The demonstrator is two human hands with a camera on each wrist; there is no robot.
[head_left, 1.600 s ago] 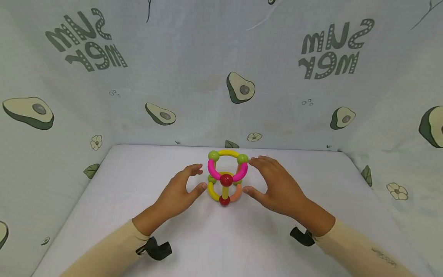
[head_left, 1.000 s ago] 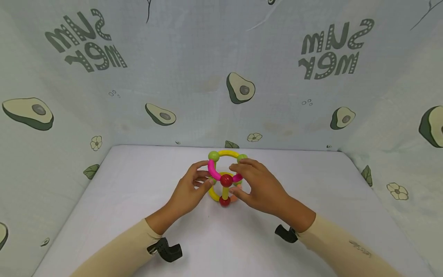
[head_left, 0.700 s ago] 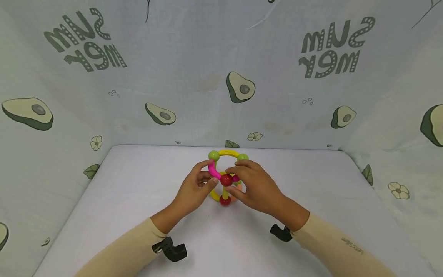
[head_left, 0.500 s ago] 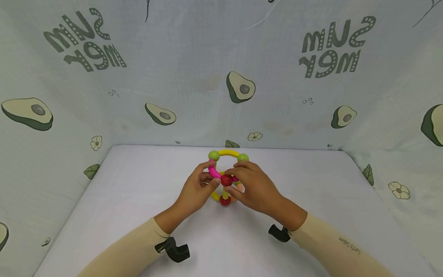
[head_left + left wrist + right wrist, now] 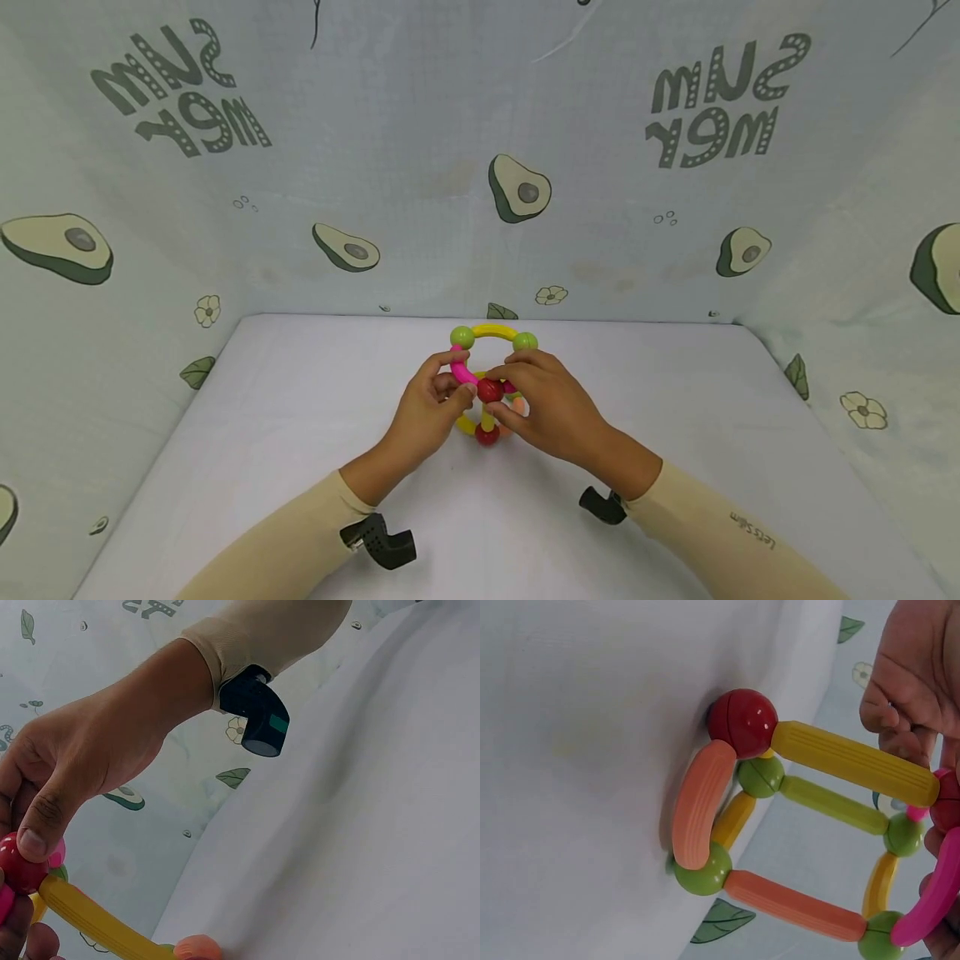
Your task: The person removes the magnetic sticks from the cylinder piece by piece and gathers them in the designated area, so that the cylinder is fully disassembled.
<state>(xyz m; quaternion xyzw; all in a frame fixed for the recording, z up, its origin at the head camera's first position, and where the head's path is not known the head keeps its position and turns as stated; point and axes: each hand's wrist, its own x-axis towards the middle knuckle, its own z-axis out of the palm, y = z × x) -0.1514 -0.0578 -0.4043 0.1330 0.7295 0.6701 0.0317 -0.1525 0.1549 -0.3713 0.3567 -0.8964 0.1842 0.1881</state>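
Note:
A frame of magnetic balls and rods stands upright on the white table, an upper ring joined to a lower ring by straight rods. Its upper front red ball (image 5: pixel 491 391) sits between two curved pink rods. My left hand (image 5: pixel 423 412) pinches the left pink rod (image 5: pixel 462 372), its thumb at the red ball in the left wrist view. From the other side, my right hand (image 5: pixel 558 408) grips the right pink rod (image 5: pixel 934 892) close to that ball, covering most of it in the head view. A yellow straight rod (image 5: pixel 855 761) runs down to the lower red ball (image 5: pixel 742 724).
The white table (image 5: pixel 300 375) carries only this frame and meets a pale cloth backdrop (image 5: pixel 420 125) printed with avocados and letters at its back edge. Black camera mounts (image 5: pixel 386 546) hang under both wrists.
Both hands have come inward from either side of the frame and taken hold of the pink rods by the upper red ball. The frame has stayed in place.

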